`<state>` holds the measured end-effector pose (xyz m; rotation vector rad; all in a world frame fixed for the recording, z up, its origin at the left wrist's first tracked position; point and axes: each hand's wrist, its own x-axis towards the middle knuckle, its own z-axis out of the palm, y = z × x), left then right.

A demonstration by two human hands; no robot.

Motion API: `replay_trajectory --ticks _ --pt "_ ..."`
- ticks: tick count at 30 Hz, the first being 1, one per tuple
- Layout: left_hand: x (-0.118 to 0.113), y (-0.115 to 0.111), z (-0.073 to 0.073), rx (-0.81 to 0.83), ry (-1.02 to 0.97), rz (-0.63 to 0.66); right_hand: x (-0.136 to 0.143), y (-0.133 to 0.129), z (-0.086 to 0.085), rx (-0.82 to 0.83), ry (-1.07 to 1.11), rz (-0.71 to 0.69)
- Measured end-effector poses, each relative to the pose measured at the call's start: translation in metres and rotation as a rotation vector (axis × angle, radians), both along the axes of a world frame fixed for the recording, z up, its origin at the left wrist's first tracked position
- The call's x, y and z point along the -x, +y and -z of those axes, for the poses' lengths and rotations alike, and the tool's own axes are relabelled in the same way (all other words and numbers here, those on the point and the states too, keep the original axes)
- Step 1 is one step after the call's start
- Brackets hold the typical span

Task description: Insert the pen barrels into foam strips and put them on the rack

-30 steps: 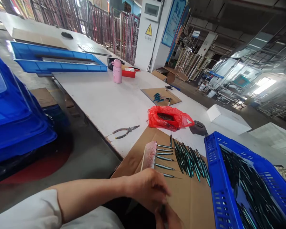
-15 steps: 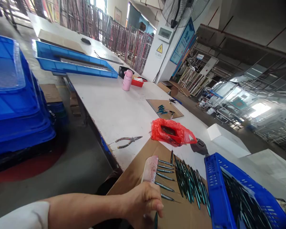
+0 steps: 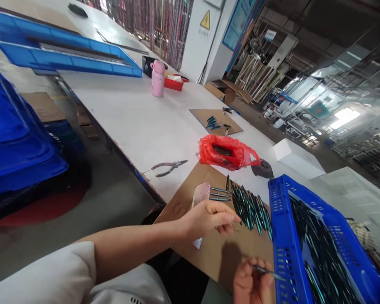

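Observation:
My left hand (image 3: 205, 220) reaches over the cardboard sheet (image 3: 215, 242) with thumb and fingers pressed together; what they hold, if anything, I cannot make out. Beneath it lies a white-and-pink strip (image 3: 202, 193), partly hidden, with a few slender spindle-shaped pieces (image 3: 220, 194) lying side by side at its right edge. At the lower right, my right hand (image 3: 251, 282) is palm up, gripping a slender dark spindle-shaped piece (image 3: 267, 272) between thumb and fingers. A row of similar dark teal pieces (image 3: 251, 209) lies on the cardboard between my hands and the blue crate (image 3: 283, 236).
More dark pieces fill the crate at right. Pliers (image 3: 169, 166) lie on the white table (image 3: 136, 122), left of a red plastic bag (image 3: 228, 154). A pink bottle (image 3: 158, 79) stands farther back. Stacked blue bins (image 3: 25, 147) are beside the table at left.
My left hand has moved up and right, away from the cardboard's near part. My right hand has come into view at the lower right with a dark piece. The view has tilted downward.

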<state>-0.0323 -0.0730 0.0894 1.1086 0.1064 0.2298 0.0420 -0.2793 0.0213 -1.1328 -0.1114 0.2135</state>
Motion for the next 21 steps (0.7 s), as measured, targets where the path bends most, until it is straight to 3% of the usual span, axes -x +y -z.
replay_trajectory --ticks 2,5,12,21 --pt "0.001 -0.022 0.007 0.041 -0.013 0.04 0.002 0.009 0.001 -0.118 0.083 -0.025" --pt "0.002 -0.041 0.011 0.013 -0.064 0.023 0.012 0.023 -0.002 -0.149 0.164 -0.034" --pt "-0.001 -0.047 0.019 -0.447 -0.136 -0.181 0.022 0.034 -0.013 -0.399 0.351 -0.119" --pt "-0.003 -0.051 0.024 -0.485 -0.097 -0.206 0.024 0.038 -0.01 -0.493 0.46 -0.165"
